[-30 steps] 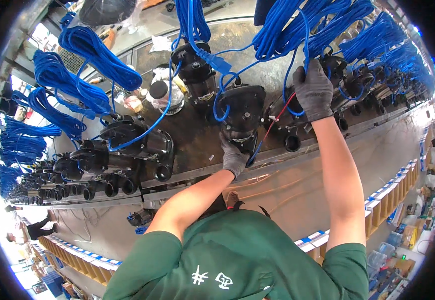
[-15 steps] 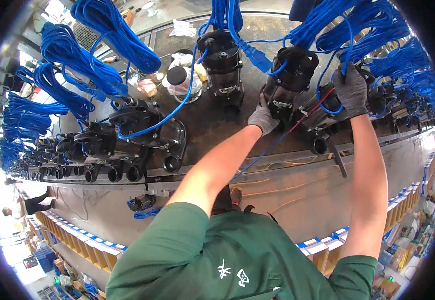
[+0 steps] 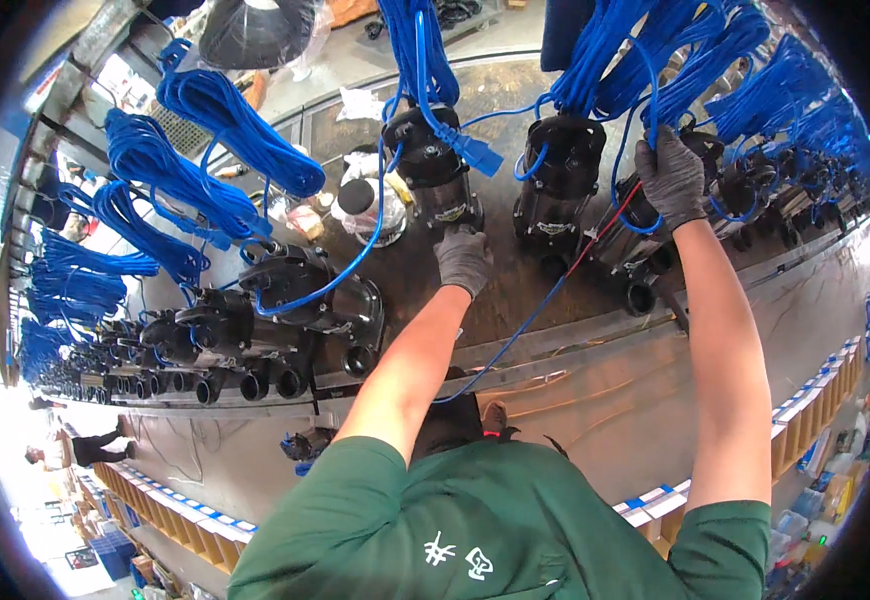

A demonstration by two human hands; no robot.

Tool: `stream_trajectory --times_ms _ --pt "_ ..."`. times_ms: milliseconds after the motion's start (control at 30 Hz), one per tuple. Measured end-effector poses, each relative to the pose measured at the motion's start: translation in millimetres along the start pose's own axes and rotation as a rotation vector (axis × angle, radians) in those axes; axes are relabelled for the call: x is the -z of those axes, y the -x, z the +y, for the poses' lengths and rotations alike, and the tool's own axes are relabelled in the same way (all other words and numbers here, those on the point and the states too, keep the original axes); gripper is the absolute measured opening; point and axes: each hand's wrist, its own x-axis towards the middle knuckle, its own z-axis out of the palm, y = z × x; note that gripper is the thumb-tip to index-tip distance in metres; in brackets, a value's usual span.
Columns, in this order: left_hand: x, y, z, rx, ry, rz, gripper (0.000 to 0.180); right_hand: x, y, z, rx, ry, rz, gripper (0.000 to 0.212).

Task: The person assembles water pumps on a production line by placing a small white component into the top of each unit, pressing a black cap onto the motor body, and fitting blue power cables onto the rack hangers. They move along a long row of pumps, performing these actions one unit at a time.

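My gloved left hand (image 3: 463, 258) is closed on the lower end of a black submersible pump (image 3: 438, 178) that stands on the dark workbench (image 3: 525, 300). Another black pump (image 3: 557, 185) stands just to its right, untouched. Further right, my gloved right hand (image 3: 672, 178) is raised, its fingers closed round a blue power cable (image 3: 650, 85) above a tilted pump (image 3: 627, 235). A thin lead (image 3: 605, 232), red near that hand and blue lower down, runs from it toward the bench's front edge. A blue plug (image 3: 475, 152) hangs beside the left pump.
Rows of pumps with bundled blue cables (image 3: 235, 130) line both sides. A white tub (image 3: 370, 218) with a black lid stands left of my left hand. Boxes (image 3: 175, 505) line the floor behind me; a person (image 3: 80, 447) is far left.
My left hand has let go of the middle pump and moved left to the lower end of the neighbouring one. My right hand still grips the cable. The view has shifted slightly.
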Motion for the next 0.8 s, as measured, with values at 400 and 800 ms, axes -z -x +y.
stream_trajectory --times_ms 400,800 --pt "9.4 90.7 -14.0 -0.06 -0.089 -0.136 0.037 15.8 -10.4 -19.7 -0.103 -0.048 -0.09 0.033" --pt "9.3 142.4 5.6 -0.199 0.07 -0.022 0.024 16.9 -3.3 -24.1 -0.097 0.002 -0.076 0.033"
